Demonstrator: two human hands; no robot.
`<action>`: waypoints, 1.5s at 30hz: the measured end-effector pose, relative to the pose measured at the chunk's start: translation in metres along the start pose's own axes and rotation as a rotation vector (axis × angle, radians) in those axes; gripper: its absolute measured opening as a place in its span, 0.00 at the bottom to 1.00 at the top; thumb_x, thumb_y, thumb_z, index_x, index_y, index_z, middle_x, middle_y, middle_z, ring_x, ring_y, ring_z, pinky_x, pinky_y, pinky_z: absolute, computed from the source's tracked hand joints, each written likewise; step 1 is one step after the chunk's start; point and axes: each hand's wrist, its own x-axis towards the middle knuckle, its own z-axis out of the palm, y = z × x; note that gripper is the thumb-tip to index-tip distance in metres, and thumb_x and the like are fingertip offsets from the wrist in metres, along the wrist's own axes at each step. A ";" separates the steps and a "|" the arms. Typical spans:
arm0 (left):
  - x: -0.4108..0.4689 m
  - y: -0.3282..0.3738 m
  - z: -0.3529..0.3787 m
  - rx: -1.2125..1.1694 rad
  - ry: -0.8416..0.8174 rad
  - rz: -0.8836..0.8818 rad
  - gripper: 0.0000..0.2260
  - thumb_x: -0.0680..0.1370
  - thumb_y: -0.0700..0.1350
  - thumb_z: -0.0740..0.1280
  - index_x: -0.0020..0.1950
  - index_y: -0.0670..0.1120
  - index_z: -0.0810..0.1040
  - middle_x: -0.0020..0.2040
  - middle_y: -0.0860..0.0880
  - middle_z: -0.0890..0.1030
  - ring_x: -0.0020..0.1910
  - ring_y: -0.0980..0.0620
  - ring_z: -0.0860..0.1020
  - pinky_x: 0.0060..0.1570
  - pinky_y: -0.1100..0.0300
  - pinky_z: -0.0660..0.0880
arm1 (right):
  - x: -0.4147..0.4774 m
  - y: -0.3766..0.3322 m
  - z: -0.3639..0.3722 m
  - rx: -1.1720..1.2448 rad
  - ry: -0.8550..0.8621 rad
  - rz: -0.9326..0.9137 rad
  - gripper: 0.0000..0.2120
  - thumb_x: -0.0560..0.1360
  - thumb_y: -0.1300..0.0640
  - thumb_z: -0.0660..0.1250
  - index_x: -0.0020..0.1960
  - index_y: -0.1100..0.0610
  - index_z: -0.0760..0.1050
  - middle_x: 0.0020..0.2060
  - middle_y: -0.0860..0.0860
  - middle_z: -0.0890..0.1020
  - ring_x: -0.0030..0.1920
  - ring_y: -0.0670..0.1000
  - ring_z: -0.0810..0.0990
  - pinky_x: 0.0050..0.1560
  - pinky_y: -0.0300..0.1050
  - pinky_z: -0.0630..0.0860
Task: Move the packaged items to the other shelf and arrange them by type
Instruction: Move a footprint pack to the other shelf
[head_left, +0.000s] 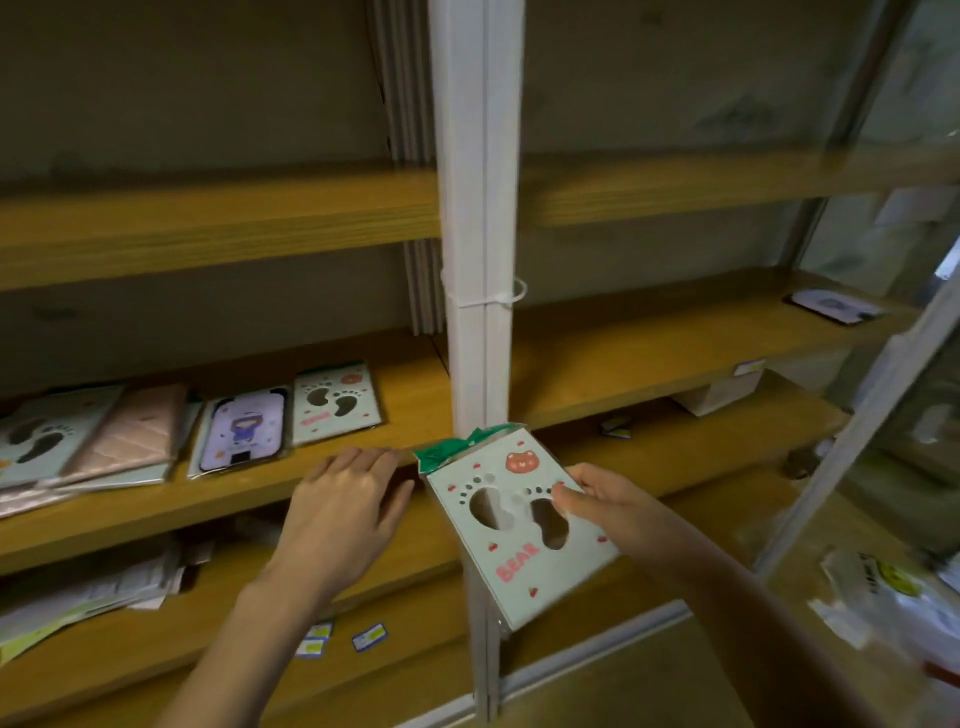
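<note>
The right hand (608, 512) is gripping one mint-green bear package (519, 525), thumb lying across its printed front, fingers hidden behind it. The package, marked "BEAR" with two footprint cut-outs and a green flap at the top, is hanging tilted in front of the white upright post (475, 208), clear of both shelves. The left hand (348, 504) is resting palm-down, fingers together, on the front edge of the left shelf (405, 415), holding nothing.

On the left shelf, four packaged items are showing their faces: one matching bear package (335, 402) nearest the post, one purple cartoon-figure package (244, 428) just beside it, one pink quilted package (130, 431), and one further footprint package (44, 434) cut off at the frame edge. More are lying under the last two; their number cannot be told.

On the right shelf (649, 343), one flat pale package (834, 306) is lying far back, its print too blurred to read.

Below, loose papers (104, 587) are piling up, and three small blue-and-yellow cards (343, 638) are lying scattered.
</note>
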 end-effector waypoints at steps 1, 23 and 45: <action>-0.001 0.014 -0.001 0.006 0.007 0.004 0.12 0.74 0.51 0.68 0.53 0.46 0.80 0.47 0.47 0.84 0.45 0.47 0.82 0.42 0.53 0.78 | -0.008 0.006 -0.012 0.006 0.009 -0.002 0.10 0.80 0.54 0.58 0.58 0.57 0.71 0.45 0.52 0.83 0.39 0.45 0.84 0.37 0.37 0.79; 0.162 0.266 0.040 -0.143 -0.067 0.218 0.20 0.80 0.56 0.53 0.70 0.50 0.65 0.68 0.50 0.71 0.67 0.52 0.68 0.65 0.55 0.64 | -0.022 0.093 -0.261 0.033 0.399 -0.033 0.04 0.80 0.54 0.58 0.49 0.52 0.72 0.43 0.51 0.82 0.41 0.47 0.82 0.44 0.43 0.78; 0.351 0.387 0.101 -0.027 -0.114 0.013 0.21 0.80 0.57 0.50 0.71 0.51 0.62 0.69 0.52 0.69 0.68 0.53 0.66 0.68 0.55 0.61 | 0.150 0.102 -0.488 0.129 0.246 -0.040 0.10 0.79 0.54 0.61 0.58 0.55 0.71 0.47 0.50 0.84 0.44 0.46 0.84 0.36 0.37 0.79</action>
